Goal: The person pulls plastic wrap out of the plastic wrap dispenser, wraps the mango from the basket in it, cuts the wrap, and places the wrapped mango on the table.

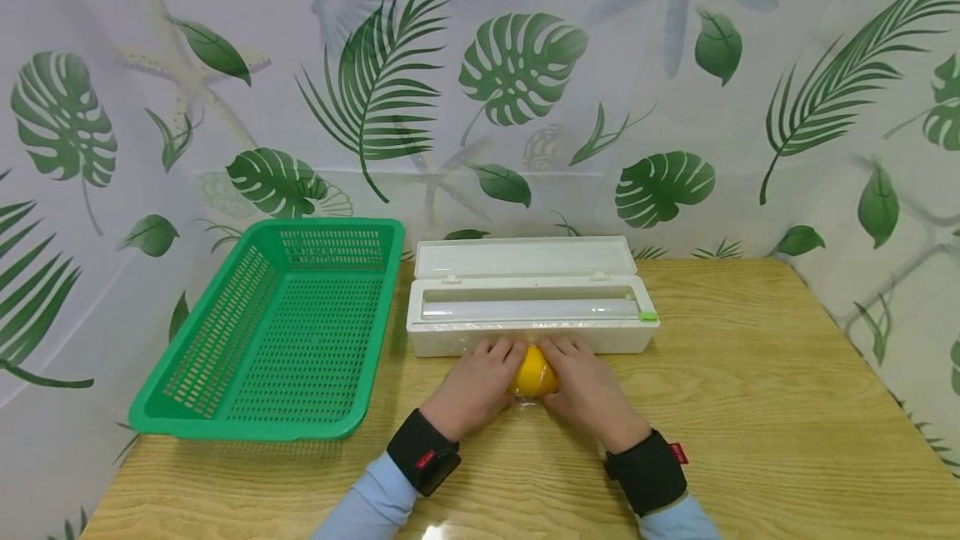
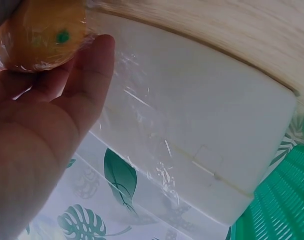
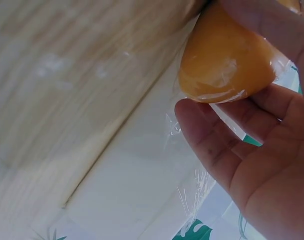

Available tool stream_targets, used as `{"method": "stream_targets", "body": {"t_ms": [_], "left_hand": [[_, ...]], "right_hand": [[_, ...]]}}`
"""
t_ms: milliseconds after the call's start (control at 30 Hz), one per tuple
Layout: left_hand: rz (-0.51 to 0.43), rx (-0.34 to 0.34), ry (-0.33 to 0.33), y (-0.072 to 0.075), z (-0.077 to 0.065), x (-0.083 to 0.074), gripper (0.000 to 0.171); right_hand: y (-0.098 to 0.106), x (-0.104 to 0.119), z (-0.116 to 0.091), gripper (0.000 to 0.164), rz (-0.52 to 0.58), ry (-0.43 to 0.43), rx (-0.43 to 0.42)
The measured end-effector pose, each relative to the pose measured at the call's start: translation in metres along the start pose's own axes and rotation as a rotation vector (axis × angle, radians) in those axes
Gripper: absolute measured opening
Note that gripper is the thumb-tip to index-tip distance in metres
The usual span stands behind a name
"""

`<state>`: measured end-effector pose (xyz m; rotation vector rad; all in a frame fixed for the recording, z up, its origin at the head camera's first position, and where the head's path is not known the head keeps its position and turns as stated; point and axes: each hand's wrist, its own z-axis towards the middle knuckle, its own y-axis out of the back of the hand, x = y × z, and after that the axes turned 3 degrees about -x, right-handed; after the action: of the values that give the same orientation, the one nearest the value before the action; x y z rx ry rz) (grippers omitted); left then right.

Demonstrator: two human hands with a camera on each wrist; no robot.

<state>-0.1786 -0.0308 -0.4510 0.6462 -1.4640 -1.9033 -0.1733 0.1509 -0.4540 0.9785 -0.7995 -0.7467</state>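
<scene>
An orange (image 1: 534,373), covered in clear cling film, is between both hands in front of a white cling film dispenser box (image 1: 442,346). My left hand (image 1: 476,386) holds its left side, fingers curled behind it. From the right, my right hand (image 1: 588,390) grips it the same way. In the left wrist view, the orange (image 2: 37,37) shows a green stem spot through the film. In the right wrist view, the orange (image 3: 224,62) rests against thumb and fingers. Film (image 2: 164,170) stretches from the fruit up over the box front. A roll of film (image 1: 525,309) lies inside the box.
The box's lid (image 1: 525,257) is raised at the back, and a green slider (image 1: 647,317) sits at its right end. A green plastic basket (image 1: 307,340) stands left of the box on the wooden table (image 1: 750,407). A leaf-patterned cloth (image 1: 525,182) hangs behind.
</scene>
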Motion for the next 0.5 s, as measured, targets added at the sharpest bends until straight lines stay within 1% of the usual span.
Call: {"method": "stream_targets", "body": {"t_ms": [167, 500], "left_hand": [[0.026, -0.010, -0.009, -0.0003, 0.0000, -0.0008, 0.063], [0.023, -0.011, -0.005, -0.0006, 0.0000, -0.0008, 0.063]], "right_hand": [[0.0004, 0.0004, -0.0002, 0.065, -0.001, -0.002, 0.003], [0.0014, 0.0007, -0.0004, 0.064, 0.005, -0.016, 0.009]]}}
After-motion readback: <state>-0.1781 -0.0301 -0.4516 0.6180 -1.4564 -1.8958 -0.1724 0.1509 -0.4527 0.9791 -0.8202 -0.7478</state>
